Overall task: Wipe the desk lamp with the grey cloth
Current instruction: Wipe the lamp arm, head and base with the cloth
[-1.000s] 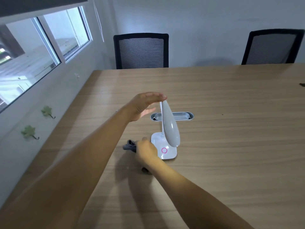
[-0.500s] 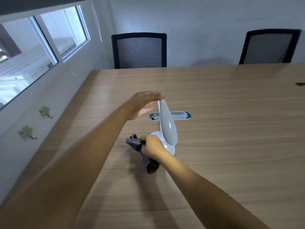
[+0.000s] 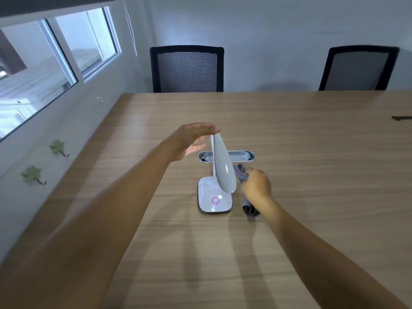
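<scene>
Fingertips [image 3: 213, 128] of the left hand [image 3: 191, 139] rest flat on the very top of the desk lamp [image 3: 219, 172], at the bend where the white stem meets the long grey head. That hand is spread loosely, fingers held straight and together, the thumb hanging free below the palm; it steadies the lamp from above and grips nothing. Whether the thumb touches the stem cannot be told.

On the other side, the right hand [image 3: 256, 184] is curled into a closed grasp around the grey cloth [image 3: 242, 172]. One bunched end of the cloth sticks up out of the fist, just beside the right edge of the lamp head; whether it touches the head cannot be told. A second fold hangs below the hand and rests on the table [image 3: 312, 152], just to the right of the lamp's base.

The lamp stands upright near the middle of the wooden table, its square white base flat on the surface with a pink ring marked on the top. Its grey head tilts down and forward over the base. Behind the stem, a metal cable slot [image 3: 243, 156] is set into the tabletop.

Both bare forearms reach in from the near edge. Two black mesh chairs [image 3: 187, 68] stand at the far side of the table against a pale wall, and a window [image 3: 55, 56] runs along the wall on the left.
</scene>
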